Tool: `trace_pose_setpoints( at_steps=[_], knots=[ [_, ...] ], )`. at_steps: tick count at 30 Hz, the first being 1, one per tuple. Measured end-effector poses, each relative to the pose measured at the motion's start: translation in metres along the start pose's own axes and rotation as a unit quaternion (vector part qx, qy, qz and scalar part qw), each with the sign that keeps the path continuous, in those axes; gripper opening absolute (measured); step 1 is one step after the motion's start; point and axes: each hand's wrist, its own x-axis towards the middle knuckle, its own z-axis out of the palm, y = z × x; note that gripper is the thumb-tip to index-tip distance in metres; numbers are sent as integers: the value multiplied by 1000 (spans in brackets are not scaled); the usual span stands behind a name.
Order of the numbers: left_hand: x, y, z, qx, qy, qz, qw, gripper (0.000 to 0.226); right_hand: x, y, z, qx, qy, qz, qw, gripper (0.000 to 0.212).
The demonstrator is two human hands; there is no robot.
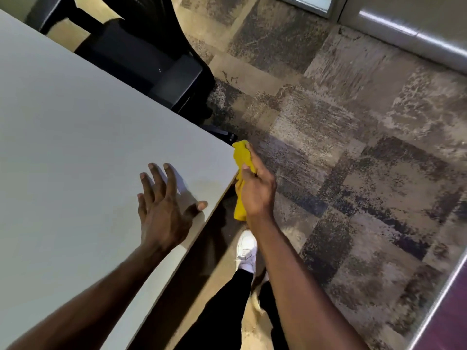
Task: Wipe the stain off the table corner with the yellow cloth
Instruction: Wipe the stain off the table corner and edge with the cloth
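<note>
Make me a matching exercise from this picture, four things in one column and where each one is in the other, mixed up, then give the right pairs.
Things:
1. left hand
2. yellow cloth
3. black chair
4. white shoe

Places:
A. on the carpet below the table's near edge
B. in the right hand, just off the table corner
C. spread flat on the tabletop near the corner
D. tucked against the table's far edge

Right pairs: 1-C, 2-B, 3-D, 4-A

Office (likely): carpet tiles (353,122), black chair (141,54), plain table (75,122).
</note>
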Motion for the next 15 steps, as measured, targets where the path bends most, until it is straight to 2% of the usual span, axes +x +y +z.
trace_pose_setpoints(
  at_steps=[5, 7, 10, 12, 15],
  knots=[
    [1, 0, -1, 0, -7, -1, 1000, 119, -21, 9, -18, -40, -64, -25, 997, 53],
    [1, -2, 0, -1, -5, 5, 1000, 119, -5, 2, -28, -51, -86, -14, 995, 51],
    [1, -5, 0, -17, -2, 12, 1000, 118, 41, -16, -37, -46, -171, 26, 984, 47],
    [-1, -4, -4, -30, 5, 8, 1000, 121, 54, -31, -47, -111, -229, 19, 967, 47],
    [-4, 14, -9, -68, 30, -41, 996, 120, 55, -32, -67, -122, -286, 50, 949, 51]
  ],
)
